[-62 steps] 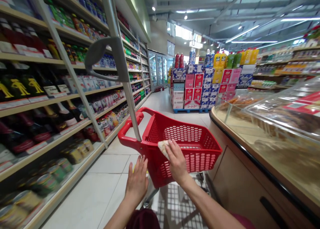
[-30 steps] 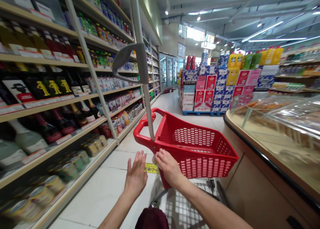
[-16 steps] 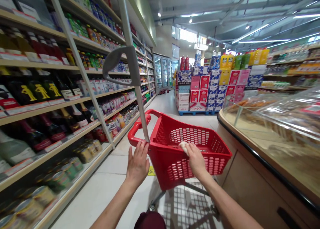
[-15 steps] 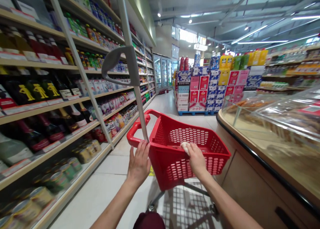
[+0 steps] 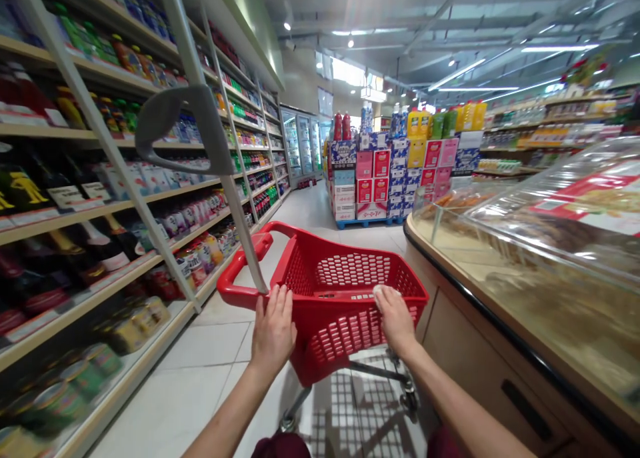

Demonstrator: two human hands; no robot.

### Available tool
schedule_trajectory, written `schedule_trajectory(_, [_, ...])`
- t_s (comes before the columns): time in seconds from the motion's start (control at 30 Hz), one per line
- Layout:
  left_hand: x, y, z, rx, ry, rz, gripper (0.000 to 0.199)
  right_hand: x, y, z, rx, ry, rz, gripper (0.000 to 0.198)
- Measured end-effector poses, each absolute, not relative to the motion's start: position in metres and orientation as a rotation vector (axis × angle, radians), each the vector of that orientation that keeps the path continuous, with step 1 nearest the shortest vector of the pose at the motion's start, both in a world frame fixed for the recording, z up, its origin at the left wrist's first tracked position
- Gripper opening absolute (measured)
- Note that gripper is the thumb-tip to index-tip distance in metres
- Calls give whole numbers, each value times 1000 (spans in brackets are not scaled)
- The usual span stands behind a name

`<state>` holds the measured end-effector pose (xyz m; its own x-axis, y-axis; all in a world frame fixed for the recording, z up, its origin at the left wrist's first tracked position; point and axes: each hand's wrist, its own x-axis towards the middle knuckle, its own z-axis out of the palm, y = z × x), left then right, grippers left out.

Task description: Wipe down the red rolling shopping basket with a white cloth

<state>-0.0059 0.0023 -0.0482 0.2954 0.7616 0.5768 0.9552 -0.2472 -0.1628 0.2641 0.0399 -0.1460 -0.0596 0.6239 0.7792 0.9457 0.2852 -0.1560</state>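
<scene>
A small red shopping cart (image 5: 345,335) stands sideways in front of me, its plastic basket showing no goods inside. My left hand (image 5: 273,335) lies on the near rim by the push handle, fingers stretched out. Along the same rim, farther right, my right hand (image 5: 399,321) presses a crumpled white cloth (image 5: 379,291) against the edge under its fingertips. From the handle end of the cart rises a metal pole (image 5: 246,241) bearing a grey loop grip (image 5: 210,131), to the left of my hands.
Shelves of bottles and cans (image 5: 120,201) run along the left. Stacked drink cartons (image 5: 370,185) stand on a blue pallet ahead. A glass-edged display counter (image 5: 450,245) with packaged food is close on the right. Tiled floor (image 5: 200,351) lies between.
My right hand has slid the white cloth rightward along the rim toward the basket's far end. The left hand stays by the handle. My view has turned slightly, shifting the cart leftward.
</scene>
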Motion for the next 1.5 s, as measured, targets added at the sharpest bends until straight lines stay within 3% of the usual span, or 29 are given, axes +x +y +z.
schedule_trajectory(0.17, [-7, 5, -50, -2096, -1505, -535, 51, 256, 31, -145, -1325, -1999, -510, 46])
schedule_trajectory(0.4, [-1, 2, -50, -2079, -1561, -491, 51, 352, 28, -155, -1889, -1591, -407, 43])
schedule_trajectory(0.6, [5, 1, -47, -2042, -1599, -415, 53, 283, 33, -148, -1374, -1942, -405, 48])
schedule_trajectory(0.8, [10, -1, -49, -2046, -1623, -360, 55, 314, 37, -154, -1677, -1668, -414, 44])
schedule_trajectory(1.03, [19, -5, -44, -2052, -1660, -341, 56, 292, 38, -153, -1390, -1900, -380, 49])
schedule_trajectory(1.2, [24, -5, -47, -2060, -1667, -381, 59, 332, 43, -147, -1736, -1627, -340, 45])
schedule_trajectory(1.5, [36, 0, -52, -2048, -1650, -439, 62, 214, 44, -131, -1197, -1906, -207, 61])
